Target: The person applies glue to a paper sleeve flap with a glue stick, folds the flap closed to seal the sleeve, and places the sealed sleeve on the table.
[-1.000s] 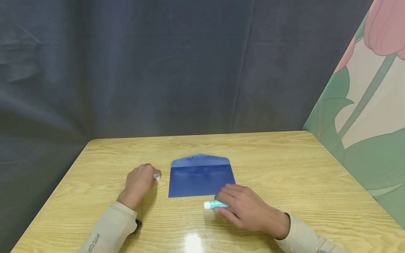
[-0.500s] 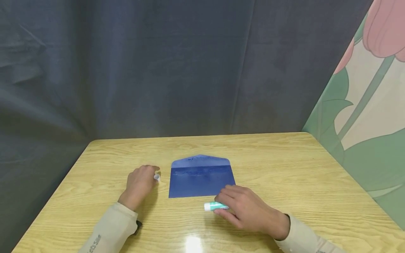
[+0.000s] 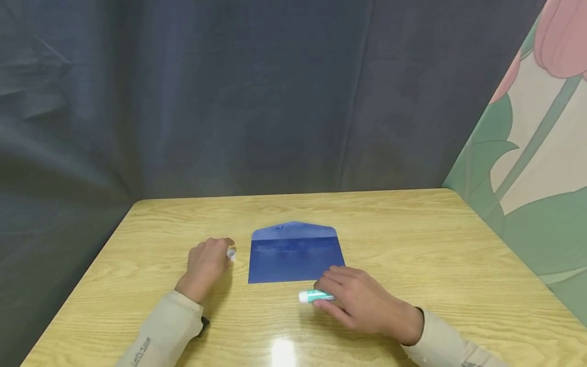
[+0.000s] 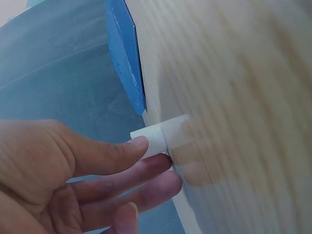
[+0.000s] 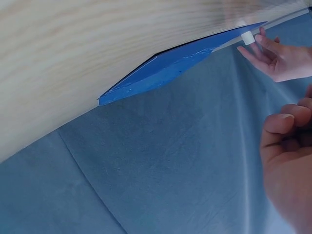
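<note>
A small white cap (image 3: 231, 254) stands on the wooden table, left of a blue envelope (image 3: 295, 261). My left hand (image 3: 205, 265) is at the cap with its fingers loosened. In the left wrist view, the thumb overlaps the cap (image 4: 156, 140) while the other fingers are spread behind it; whether the thumb touches it is unclear. My right hand (image 3: 362, 302) grips a green-and-white glue stick (image 3: 313, 296) just below the envelope's lower right corner. The envelope lies flat, flap opened away from me, with darker smeared patches on it. The right wrist view hides the glue stick.
The wooden table (image 3: 412, 239) extends on all sides of the envelope. A dark curtain (image 3: 257, 102) hangs behind its far edge. On the right, a wall (image 3: 541, 204) with a flower pattern borders the table.
My left fingers have loosened from the cap, and the index finger has lifted off it. The right hand keeps its grip on the glue stick. The head view has shifted slightly.
</note>
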Demonstrator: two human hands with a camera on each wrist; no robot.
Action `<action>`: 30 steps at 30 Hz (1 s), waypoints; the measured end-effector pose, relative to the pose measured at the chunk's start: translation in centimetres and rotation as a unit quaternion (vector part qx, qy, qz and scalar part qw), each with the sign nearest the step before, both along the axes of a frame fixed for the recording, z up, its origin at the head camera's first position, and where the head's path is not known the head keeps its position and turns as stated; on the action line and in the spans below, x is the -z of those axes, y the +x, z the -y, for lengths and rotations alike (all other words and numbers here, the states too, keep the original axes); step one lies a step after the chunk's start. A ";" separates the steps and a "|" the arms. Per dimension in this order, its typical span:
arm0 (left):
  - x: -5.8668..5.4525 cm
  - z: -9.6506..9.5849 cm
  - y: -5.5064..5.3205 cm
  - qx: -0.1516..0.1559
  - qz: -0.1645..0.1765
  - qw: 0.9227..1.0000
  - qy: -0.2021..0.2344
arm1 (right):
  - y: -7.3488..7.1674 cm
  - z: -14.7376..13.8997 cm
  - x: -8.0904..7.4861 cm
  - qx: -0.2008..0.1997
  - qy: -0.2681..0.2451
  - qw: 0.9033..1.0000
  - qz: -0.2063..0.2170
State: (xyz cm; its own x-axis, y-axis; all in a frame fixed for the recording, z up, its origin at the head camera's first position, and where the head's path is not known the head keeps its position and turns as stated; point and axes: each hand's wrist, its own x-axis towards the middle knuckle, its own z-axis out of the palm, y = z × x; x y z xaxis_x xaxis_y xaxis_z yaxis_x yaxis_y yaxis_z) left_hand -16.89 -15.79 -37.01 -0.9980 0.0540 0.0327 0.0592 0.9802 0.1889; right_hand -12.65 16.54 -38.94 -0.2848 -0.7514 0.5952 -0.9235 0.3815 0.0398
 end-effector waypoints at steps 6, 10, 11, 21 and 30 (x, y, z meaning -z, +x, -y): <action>-0.1 0.4 0.0 -0.009 0.012 1.000 -0.013 | -0.2 0.3 0.2 -0.004 0.009 1.000 0.009; -0.1 0.4 0.0 -0.007 0.009 1.000 -0.013 | -0.3 0.3 0.2 -0.001 0.005 1.000 0.005; -0.1 0.3 0.0 -0.006 0.008 1.000 -0.010 | -0.3 0.2 0.2 0.001 0.005 1.000 0.005; -0.2 -0.3 -0.3 0.001 -0.001 1.000 -0.021 | -0.5 -0.1 -0.2 0.002 0.009 1.000 0.020; -0.4 -0.4 0.0 0.004 0.018 0.999 -0.035 | -0.4 0.0 -0.4 0.002 0.005 1.000 0.029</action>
State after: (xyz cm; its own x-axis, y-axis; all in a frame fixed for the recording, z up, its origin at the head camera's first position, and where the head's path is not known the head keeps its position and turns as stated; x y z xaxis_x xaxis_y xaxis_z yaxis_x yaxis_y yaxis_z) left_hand -16.90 -15.42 -36.64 -0.9979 0.0637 -0.0082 0.0622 0.9906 0.1221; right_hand -13.05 16.54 -38.53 -0.3222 -0.7555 0.5704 -0.9228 0.3852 -0.0111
